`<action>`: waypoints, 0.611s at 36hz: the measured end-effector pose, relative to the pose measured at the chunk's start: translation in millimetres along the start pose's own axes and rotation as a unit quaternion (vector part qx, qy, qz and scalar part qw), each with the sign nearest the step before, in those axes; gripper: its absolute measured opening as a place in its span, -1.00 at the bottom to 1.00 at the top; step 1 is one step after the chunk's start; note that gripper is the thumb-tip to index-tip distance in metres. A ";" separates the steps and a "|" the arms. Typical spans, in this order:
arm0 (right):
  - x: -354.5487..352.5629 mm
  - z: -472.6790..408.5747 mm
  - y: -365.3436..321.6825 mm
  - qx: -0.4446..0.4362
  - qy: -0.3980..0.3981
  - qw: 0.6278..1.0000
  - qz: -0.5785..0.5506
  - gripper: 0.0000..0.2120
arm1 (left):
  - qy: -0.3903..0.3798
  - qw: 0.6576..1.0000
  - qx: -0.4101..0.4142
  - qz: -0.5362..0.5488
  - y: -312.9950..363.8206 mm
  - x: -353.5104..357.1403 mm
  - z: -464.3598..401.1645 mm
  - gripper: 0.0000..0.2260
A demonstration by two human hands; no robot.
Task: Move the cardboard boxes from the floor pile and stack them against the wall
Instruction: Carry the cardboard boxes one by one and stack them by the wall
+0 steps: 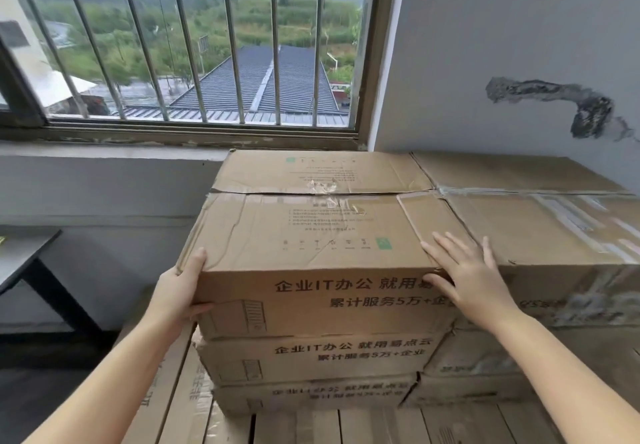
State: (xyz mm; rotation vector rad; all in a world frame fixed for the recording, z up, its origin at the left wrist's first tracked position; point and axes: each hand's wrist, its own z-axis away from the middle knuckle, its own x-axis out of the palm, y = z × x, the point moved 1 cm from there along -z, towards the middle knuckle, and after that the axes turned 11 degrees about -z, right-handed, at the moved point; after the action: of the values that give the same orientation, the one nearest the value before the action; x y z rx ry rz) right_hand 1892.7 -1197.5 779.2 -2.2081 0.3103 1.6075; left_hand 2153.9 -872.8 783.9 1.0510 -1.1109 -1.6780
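Observation:
A brown cardboard box [311, 228] with black printed characters on its front lies on top of a stack of like boxes [311, 360] in the room's corner, below the window. My left hand [180, 291] grips its near left corner, thumb on the top face. My right hand [467, 277] lies flat with spread fingers over the near right corner, touching the top and front. A second stack of taped boxes [540, 232] stands right beside it, against the grey wall [502, 62].
A barred window [194, 45] fills the wall behind the stacks. A dark table [24, 256] stands at the left. More flat cardboard boxes [180, 391] lie under and in front of the stacks. The right wall has a patch of broken plaster [581, 107].

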 end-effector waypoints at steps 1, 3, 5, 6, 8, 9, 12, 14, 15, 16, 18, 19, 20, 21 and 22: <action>0.4 -0.6 1.5 0.001 -0.001 1.000 -0.005 -0.25 | 0.001 1.000 -0.002 0.003 0.5 2.3 0.2 -0.59; 1.0 -1.5 4.0 0.002 -0.001 1.000 -0.017 -0.23 | 0.004 1.000 -0.003 0.005 0.4 6.0 1.0 -0.61; 2.8 -0.5 5.7 0.001 -0.002 1.000 -0.025 -0.23 | 0.006 1.000 -0.001 0.006 -0.7 6.9 2.1 -0.61; 3.8 0.1 5.8 -0.001 0.001 1.000 -0.026 -0.23 | 0.006 1.000 -0.001 0.006 -1.5 6.0 2.5 -0.60; 4.0 1.2 4.6 -0.006 0.006 1.000 -0.028 -0.22 | -0.001 1.000 -0.004 0.004 -3.2 2.1 2.5 -0.60; 3.4 1.8 3.3 -0.005 0.008 0.999 -0.032 -0.23 | -0.006 1.000 -0.007 0.002 -4.8 -0.6 1.9 -0.60; -0.2 8.1 -3.8 0.012 0.018 0.999 -0.043 -0.34 | -0.022 1.000 -0.005 -0.009 -8.6 -7.7 2.1 -0.64; -2.0 17.9 -8.4 0.015 0.045 0.997 -0.058 -0.41 | -0.026 0.999 0.017 -0.025 -10.9 -12.4 5.0 -0.72; -2.5 24.3 -11.0 0.007 0.061 0.996 -0.062 -0.42 | -0.019 0.998 0.033 -0.042 -12.7 -15.2 7.3 -0.74; -3.5 31.4 -14.7 -0.002 0.077 0.995 -0.069 -0.41 | -0.008 0.997 0.050 -0.065 -15.4 -19.4 10.3 -0.72; -4.8 48.5 -23.9 -0.011 0.098 0.989 -0.111 -0.40 | 0.020 0.988 0.092 -0.121 -24.0 -30.8 18.3 -0.66; -5.5 58.1 -30.8 -0.011 0.100 0.984 -0.146 -0.40 | 0.036 0.981 0.120 -0.151 -29.1 -36.8 23.9 -0.65; -5.5 68.6 -39.2 -0.009 0.096 0.978 -0.184 -0.41 | 0.049 0.972 0.150 -0.174 -33.6 -41.9 31.8 -0.67; -4.7 80.0 -48.7 -0.004 0.083 0.971 -0.225 -0.45 | 0.056 0.964 0.180 -0.187 -38.3 -45.6 40.8 -0.70; -2.3 91.4 -58.5 0.007 0.065 0.961 -0.268 -0.48 | 0.051 0.958 0.204 -0.196 -43.3 -47.8 50.9 -0.73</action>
State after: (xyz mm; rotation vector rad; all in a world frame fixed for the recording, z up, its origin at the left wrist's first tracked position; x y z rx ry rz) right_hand 1836.6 -1105.3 767.6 -2.1425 -0.2288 1.1639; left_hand 2111.8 -804.9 764.7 1.6938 -1.2740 -1.7036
